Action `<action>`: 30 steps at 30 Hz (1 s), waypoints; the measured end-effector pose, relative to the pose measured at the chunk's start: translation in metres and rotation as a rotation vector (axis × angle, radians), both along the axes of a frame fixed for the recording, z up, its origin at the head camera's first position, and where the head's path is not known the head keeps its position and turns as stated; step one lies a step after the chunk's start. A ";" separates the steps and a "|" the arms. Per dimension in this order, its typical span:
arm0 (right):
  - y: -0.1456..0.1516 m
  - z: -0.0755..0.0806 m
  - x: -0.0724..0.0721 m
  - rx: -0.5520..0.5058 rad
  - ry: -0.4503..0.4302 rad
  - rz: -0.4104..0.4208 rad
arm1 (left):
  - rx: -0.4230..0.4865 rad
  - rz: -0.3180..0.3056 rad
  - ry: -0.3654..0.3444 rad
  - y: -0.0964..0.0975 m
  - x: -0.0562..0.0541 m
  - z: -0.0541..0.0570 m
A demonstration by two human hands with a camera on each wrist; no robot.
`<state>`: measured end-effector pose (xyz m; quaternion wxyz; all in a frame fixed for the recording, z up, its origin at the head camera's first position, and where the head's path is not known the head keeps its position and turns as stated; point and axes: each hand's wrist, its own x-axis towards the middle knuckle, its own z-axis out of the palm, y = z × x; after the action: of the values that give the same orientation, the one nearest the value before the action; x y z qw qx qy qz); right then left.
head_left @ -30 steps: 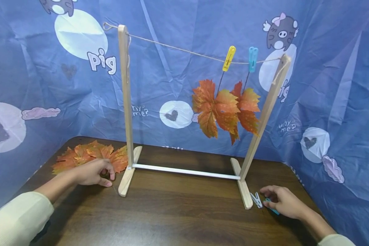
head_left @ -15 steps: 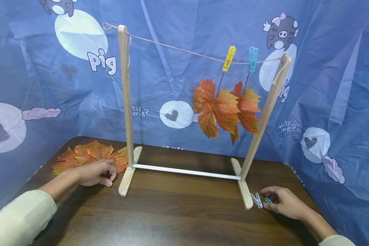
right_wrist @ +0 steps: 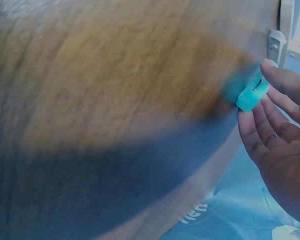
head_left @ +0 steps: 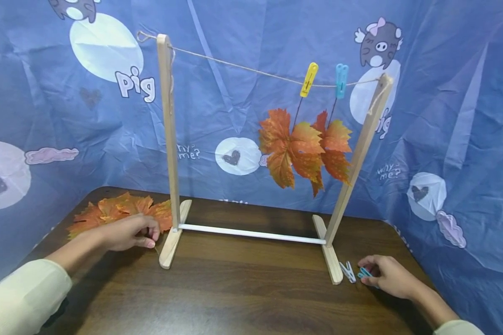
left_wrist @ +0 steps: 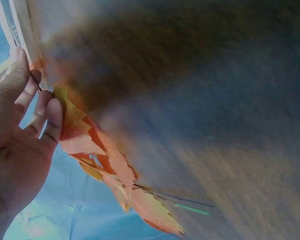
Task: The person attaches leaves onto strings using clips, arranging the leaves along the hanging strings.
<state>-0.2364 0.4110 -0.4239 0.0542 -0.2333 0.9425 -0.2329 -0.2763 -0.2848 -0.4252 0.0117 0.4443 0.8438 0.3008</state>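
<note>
My left hand (head_left: 127,232) is at the near side of a pile of orange artificial maple leaves (head_left: 119,207), beside the rack's left foot. Its thumb and fingers pinch the thin dark stem (left_wrist: 36,81) of a leaf (left_wrist: 75,127). At the right, my right hand (head_left: 387,277) holds a teal clothespin (right_wrist: 253,95) between thumb and fingertips, close over the table. A pale clothespin (head_left: 348,272) lies between that hand and the rack's right foot. Two orange leaves (head_left: 291,149) hang by their stems from the string, one under a yellow clothespin (head_left: 309,80), one under a blue clothespin (head_left: 341,81).
A wooden rack with a left post (head_left: 169,135) and a right post (head_left: 360,153) stands on the brown table (head_left: 251,288). A string (head_left: 234,66) runs between the post tops, and a white bar (head_left: 251,233) joins the feet. Blue printed cloth (head_left: 243,107) surrounds the table.
My left hand has lifted slightly, and the stem shows below its thumb. In my right fingers the teal clothespin has turned and come up a little. The view has shifted slightly.
</note>
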 end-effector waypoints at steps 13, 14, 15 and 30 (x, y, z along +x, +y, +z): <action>-0.005 0.030 -0.001 -0.063 -0.016 -0.015 | -0.082 0.120 -0.004 0.005 0.007 0.027; -0.007 0.033 -0.001 -0.071 -0.016 -0.013 | -0.079 0.119 -0.005 0.005 0.008 0.029; -0.008 0.036 -0.002 -0.078 -0.014 -0.008 | -0.077 0.119 -0.002 0.006 0.009 0.032; -0.045 0.069 -0.008 -0.065 -0.034 0.096 | 0.025 0.144 -0.072 0.021 0.022 0.066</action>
<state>-0.2446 0.3663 -0.3551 0.0737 -0.2760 0.9211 -0.2644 -0.2543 -0.2638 -0.3591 0.0147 0.3715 0.8687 0.3273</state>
